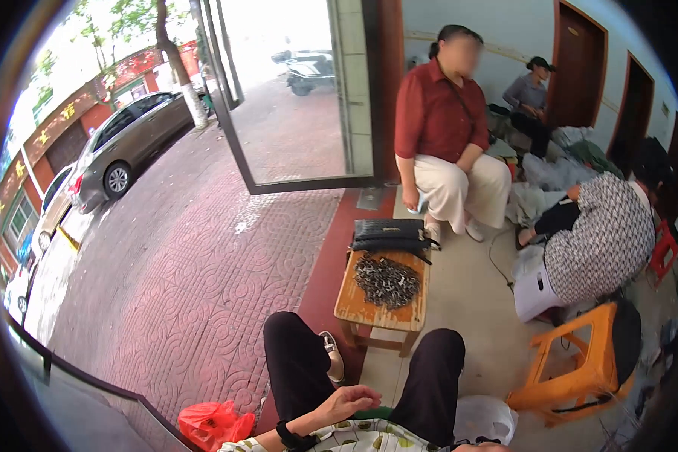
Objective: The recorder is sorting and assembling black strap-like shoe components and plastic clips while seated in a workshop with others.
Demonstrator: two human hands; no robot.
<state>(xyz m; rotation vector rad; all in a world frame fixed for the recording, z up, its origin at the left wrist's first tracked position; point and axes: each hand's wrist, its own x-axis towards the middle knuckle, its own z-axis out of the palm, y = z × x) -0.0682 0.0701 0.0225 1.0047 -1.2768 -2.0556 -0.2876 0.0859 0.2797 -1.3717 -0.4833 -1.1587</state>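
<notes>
My left hand (346, 404) rests over my lap with a black band on its wrist. Its fingers are loosely stretched out and hold nothing that I can see. A sliver of skin at the lower edge, beside a white plastic bag (490, 414), seems to belong to my right arm or hand; its fingers are hidden. Beyond my knees stands a low wooden stool (377, 313) with a worn top. A pile of small dark metal pieces (386, 281) lies on it. Behind the pile, a black handbag (392, 233) sits at the stool's far end.
A red plastic bag (215, 424) lies at lower left. An orange plastic stool (569, 358) stands to the right. A seated person in red (444, 113) faces the wooden stool; another in a patterned top (603, 233) bends over at right. A glass door (301, 98) opens onto paving.
</notes>
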